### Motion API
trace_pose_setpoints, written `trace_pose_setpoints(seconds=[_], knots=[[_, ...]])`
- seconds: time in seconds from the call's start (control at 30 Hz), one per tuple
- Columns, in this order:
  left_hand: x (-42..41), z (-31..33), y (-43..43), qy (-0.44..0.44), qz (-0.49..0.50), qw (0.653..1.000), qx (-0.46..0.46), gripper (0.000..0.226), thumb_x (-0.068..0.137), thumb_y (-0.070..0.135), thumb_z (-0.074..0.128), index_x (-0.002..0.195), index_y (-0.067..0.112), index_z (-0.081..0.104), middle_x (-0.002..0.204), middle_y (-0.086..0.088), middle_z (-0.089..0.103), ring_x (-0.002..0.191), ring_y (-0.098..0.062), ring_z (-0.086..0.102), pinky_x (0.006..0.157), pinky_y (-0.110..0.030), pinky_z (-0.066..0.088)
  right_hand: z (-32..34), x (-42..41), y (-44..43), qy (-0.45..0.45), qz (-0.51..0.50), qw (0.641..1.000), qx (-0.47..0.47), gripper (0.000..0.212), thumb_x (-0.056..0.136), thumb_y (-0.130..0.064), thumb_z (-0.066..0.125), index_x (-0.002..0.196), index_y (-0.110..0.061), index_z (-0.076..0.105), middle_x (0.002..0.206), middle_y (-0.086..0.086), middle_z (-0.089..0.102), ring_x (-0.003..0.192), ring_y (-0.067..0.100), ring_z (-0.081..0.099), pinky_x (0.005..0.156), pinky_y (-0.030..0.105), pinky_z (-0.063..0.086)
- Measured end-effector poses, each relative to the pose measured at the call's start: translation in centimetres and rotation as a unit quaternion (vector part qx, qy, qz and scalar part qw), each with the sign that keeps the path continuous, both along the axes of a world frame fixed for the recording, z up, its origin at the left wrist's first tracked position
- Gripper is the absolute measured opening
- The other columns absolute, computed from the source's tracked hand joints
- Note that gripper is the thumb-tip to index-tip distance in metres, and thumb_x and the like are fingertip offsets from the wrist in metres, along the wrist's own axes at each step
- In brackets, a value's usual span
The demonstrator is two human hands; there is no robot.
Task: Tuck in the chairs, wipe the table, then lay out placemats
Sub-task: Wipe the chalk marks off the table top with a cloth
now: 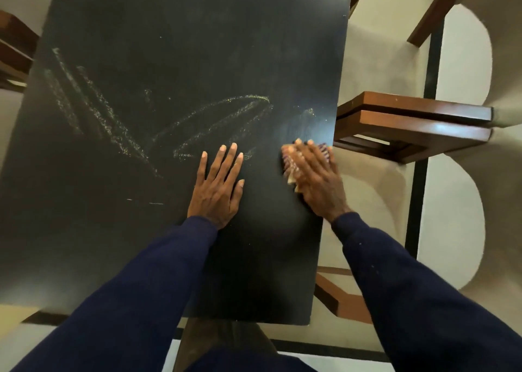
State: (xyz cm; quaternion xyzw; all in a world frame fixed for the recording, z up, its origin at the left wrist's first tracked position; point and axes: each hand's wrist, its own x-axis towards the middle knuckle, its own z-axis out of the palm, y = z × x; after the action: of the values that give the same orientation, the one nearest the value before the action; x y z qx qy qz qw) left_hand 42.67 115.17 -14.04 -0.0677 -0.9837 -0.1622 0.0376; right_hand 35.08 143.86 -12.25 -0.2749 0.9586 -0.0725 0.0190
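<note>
Now, cloth (291,159) at the desk (169,60) edge

It lies under the right hand (316,179), fingers (312,152) straight, inside the right edge. The left hand (219,185) rests flat nearby. Pale streaks (93,109) cross the open left; a chair (415,123) sits beyond.

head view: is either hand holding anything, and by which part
The right hand presses a cloth against the table, fingers spread flat over its top rather than gripping it. The left hand rests flat on the table, holding nothing.
</note>
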Motion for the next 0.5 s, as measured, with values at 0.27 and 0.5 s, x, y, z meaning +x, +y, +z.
trace_pose_setpoints(seconds=[0.27, 0.5], knots=[[0.2, 0.3, -0.1, -0.004, 0.009, 1.0, 0.004, 0.061, 0.111, 0.03, 0.041, 0.167, 0.01, 0.028, 0.177, -0.009, 0.018, 0.164, -0.027, 0.014, 0.129, -0.062, 0.016, 0.0, -4.6, -9.1, -0.011, -0.144, 0.989, -0.011, 0.065, 0.106, -0.04, 0.033, 0.169, -0.023, 0.028, 0.176, 0.008, 0.024, 0.164, 0.033, 0.018, 0.128, 0.07, 0.014], [3.7, 0.5, -3.6, -0.02, 0.101, 0.995, 0.012, 0.061, 0.111, 0.031, 0.039, 0.168, 0.011, 0.027, 0.177, -0.008, 0.017, 0.164, -0.026, 0.013, 0.13, -0.061, 0.014, 0.1, 4.6, -6.2, -0.008, 0.108, 0.994, 0.012, 0.081, 0.099, -0.039, 0.061, 0.17, -0.022, 0.025, 0.179, 0.006, 0.015, 0.166, 0.03, 0.009, 0.129, 0.068, 0.012]])
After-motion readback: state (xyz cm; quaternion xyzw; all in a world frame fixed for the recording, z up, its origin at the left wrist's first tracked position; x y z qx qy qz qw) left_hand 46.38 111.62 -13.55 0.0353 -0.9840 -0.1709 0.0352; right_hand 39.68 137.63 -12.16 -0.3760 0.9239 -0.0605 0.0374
